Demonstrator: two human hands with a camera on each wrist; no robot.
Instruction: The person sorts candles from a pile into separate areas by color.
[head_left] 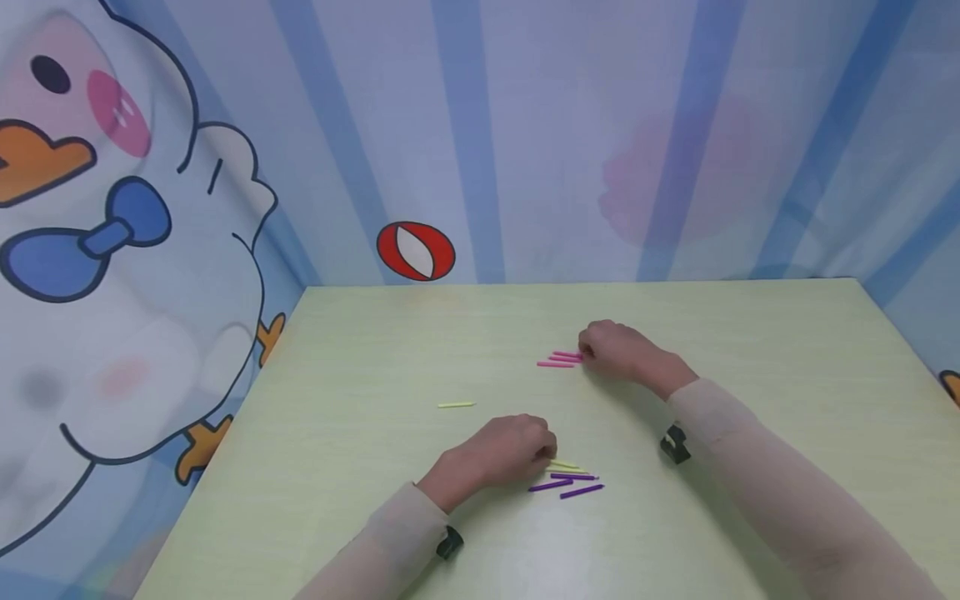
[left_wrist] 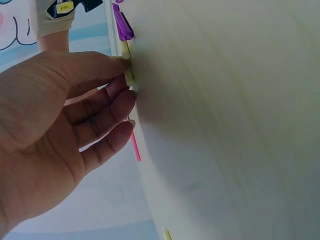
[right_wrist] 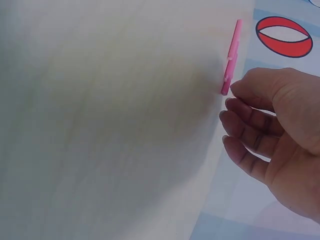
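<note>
Your left hand (head_left: pixel 497 452) has narrowed fingers, thumb and forefinger pinching a slim, pale yellow stick (left_wrist: pixel 129 78) just beyond the three straight, dark purple sticks (head_left: pixel 582 492). Your right hand (head_left: pixel 621 350), fingers bent and narrow, is at the bright pink sticks (head_left: pixel 556 364), well beyond the purple sticks; grip there: cannot tell. A lone yellow stick (head_left: pixel 456 405) lies on the table (head_left: pixel 337 350), left of and beyond the purple sticks.

The head view is bright and evenly lit, with a pale sheen on the tabletop (head_left: pixel 517 550). Both wrist views are dimmer: broad, soft-edged shadows spread beside the left hand (left_wrist: pixel 45 125) and right hand (right_wrist: pixel 292 130), and the tabletop's grain looks smeared.
</note>
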